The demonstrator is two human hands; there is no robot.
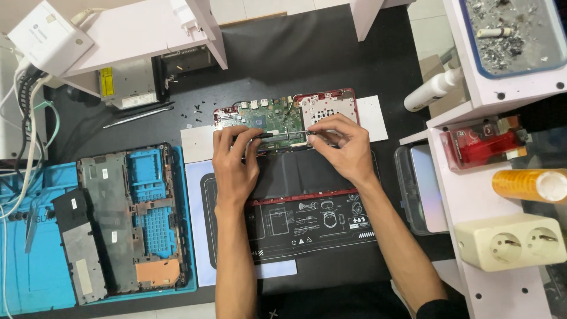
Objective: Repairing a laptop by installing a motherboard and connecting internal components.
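Green circuit board point(277, 118) half hidden; left hand point(235, 162), right hand point(342, 145) pinch screwdriver point(277, 135) (tip unseen).

Black desk point(331, 47) under me. My opened laptop point(295, 147) lies on a printed work mat point(307, 227), white paper sheets point(372, 115) under its far end. To my left a blue mat point(35, 277) carries the laptop's bottom cover point(127, 218). Loose screws point(192, 112) and a thin metal tool point(139, 115) sit on bare desk beyond. Clear plastic box point(422, 189) at right, beside the white shelf point(472, 195).
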